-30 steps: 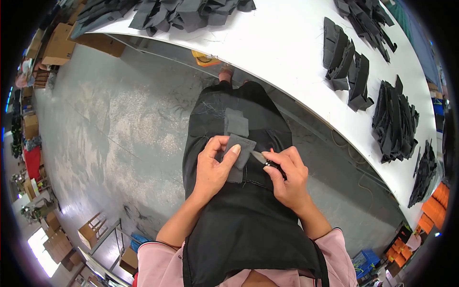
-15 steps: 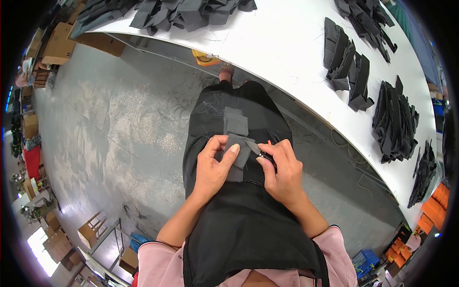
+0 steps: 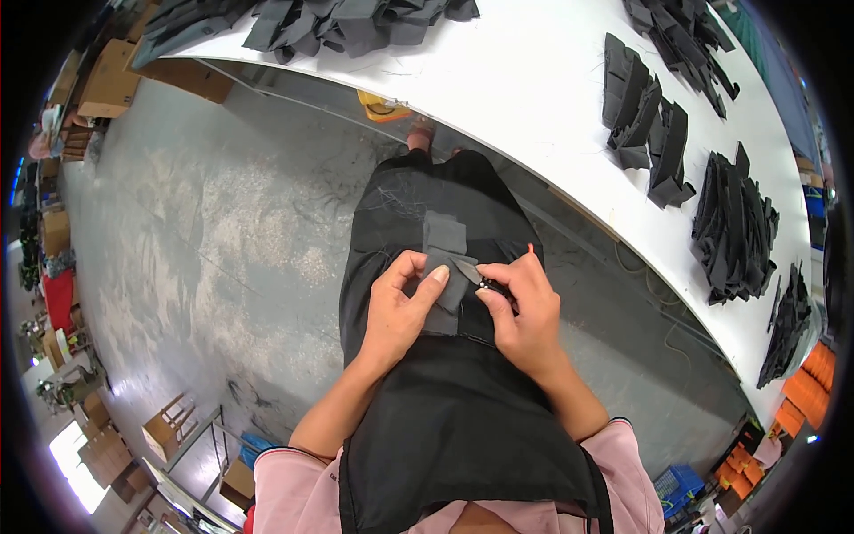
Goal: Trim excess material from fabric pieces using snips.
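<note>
Over my lap, my left hand [image 3: 393,311] pinches a dark grey fabric strip [image 3: 444,233], its thumb pressed on top. The strip is folded and hangs above and below the fingers. My right hand [image 3: 528,313] is closed around thread snips [image 3: 468,271] with a black handle. Their pointed metal blades lie against the strip, just right of my left thumb. A thin orange-red tip sticks up beside the right fingers. Loose threads cling to the black apron [image 3: 445,400] near my knees. The fingers hide part of the strip and most of the handle.
A white table [image 3: 534,98] curves along the front and right. On it lie a heap of dark fabric pieces [image 3: 356,27], several strips [image 3: 627,107] and a bundled pile [image 3: 734,231]. A yellow object [image 3: 381,107] sits underneath. Cardboard boxes [image 3: 111,80] stand far left on the grey floor.
The fabric strip has shifted slightly, its upper end now lower and a little to the right. The snips' blades show more clearly against it, and my right fingers have moved slightly.
</note>
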`<action>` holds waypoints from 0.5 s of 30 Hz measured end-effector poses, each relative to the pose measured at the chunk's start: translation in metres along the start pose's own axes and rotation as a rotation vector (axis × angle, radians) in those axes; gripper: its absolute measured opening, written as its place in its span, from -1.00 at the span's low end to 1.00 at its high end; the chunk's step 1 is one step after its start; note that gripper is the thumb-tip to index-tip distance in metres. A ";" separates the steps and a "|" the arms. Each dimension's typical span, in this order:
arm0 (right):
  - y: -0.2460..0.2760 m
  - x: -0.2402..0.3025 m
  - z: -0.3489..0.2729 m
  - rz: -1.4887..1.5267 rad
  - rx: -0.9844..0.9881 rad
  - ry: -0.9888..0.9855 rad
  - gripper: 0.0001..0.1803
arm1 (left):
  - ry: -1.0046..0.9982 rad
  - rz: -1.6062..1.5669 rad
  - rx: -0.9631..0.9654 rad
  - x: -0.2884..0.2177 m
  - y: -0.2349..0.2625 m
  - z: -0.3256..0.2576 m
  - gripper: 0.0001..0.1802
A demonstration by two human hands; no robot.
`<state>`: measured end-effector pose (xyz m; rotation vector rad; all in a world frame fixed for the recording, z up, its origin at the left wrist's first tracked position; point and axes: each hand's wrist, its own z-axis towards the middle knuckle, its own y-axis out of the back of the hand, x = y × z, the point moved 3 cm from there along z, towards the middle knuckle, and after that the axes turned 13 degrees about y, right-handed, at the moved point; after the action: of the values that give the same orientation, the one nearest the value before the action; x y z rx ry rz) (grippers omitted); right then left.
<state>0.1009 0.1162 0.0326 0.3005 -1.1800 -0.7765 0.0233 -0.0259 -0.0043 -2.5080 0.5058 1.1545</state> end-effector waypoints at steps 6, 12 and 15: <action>-0.001 -0.010 0.002 0.387 0.013 -0.226 -0.63 | 0.215 -0.128 0.062 0.005 0.004 0.003 -0.81; -0.023 -0.018 0.010 0.385 0.019 -0.219 -0.77 | 0.202 -0.186 0.227 0.001 -0.002 -0.007 -0.74; -0.036 -0.026 0.017 0.866 -0.199 -0.603 -0.84 | 0.191 -0.278 0.338 0.003 -0.007 -0.011 -0.61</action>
<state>0.0676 0.1109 -0.0007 -0.6318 -1.5965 -0.1964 0.0353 -0.0248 0.0011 -2.3100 0.3503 0.6696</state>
